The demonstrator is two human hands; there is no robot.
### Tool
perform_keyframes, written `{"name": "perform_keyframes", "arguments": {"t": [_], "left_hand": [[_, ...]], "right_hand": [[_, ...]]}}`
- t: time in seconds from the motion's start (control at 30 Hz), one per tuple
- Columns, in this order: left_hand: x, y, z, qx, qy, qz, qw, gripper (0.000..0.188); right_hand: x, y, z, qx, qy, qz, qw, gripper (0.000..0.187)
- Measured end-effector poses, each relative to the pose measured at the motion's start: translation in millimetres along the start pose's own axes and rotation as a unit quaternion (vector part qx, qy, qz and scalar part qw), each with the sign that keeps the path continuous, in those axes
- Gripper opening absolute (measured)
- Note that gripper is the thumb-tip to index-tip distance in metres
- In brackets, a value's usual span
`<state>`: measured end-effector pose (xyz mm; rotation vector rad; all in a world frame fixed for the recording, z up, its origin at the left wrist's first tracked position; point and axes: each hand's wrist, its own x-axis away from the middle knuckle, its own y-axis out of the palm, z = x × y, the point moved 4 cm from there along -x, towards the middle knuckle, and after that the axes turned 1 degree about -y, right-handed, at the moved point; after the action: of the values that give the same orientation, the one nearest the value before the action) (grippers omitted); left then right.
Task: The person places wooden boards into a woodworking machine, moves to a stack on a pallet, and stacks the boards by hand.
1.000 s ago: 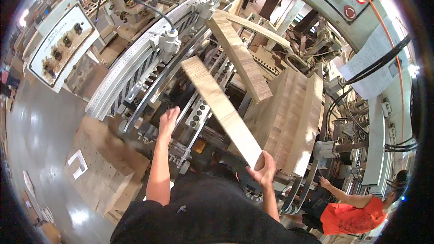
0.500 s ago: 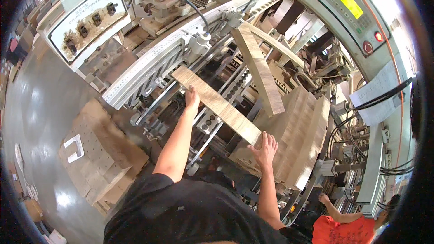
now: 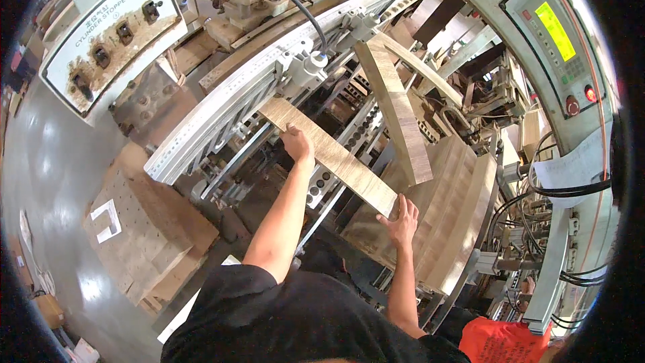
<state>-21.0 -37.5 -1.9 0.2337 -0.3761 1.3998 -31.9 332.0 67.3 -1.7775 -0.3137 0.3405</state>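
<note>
Board (image 3: 336,158) across rails (image 3: 321,220): alignment

Remotely, I am resting the left hand (image 3: 297,144) on its edge, fingers curled (grip: I cannot tell), the right hand (image 3: 402,222), fingers wide, at its right end; I am seemingly aligning, probably needing squaring next.

Railed machine bed with boards, grey floor beside it.
On the machine bed (image 3: 329,210), a stack of pale boards (image 3: 430,218) sits toward the right edge; a thicker board (image 3: 395,111) slants from near the left edge's beam (image 3: 222,119) to above the stack; a narrow board (image 3: 332,154) spans the rails, contact unclear. On the floor (image 3: 60,175), off the bed's near left corner, stands a brown wooden block (image 3: 151,228).
</note>
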Motion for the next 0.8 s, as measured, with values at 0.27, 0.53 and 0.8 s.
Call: {"name": "perform_keyframes", "arguments": {"t": [0.27,0.53,0.8], "left_hand": [[24.7,-8.5,20.9,0.006,-0.031,0.034,0.999,0.057],[12.3,-5.2,6.9,0.007,-0.006,0.055,0.998,0.053],[12.8,-7.1,6.6,-0.062,0.030,0.055,0.996,0.053]], "right_hand": [[9.4,1.6,5.0,0.021,-0.015,0.003,1.000,0.097],[3.2,5.6,4.4,0.011,-0.014,0.003,1.000,0.095],[1.8,11.4,11.9,0.015,-0.015,0.004,1.000,0.095]]}}
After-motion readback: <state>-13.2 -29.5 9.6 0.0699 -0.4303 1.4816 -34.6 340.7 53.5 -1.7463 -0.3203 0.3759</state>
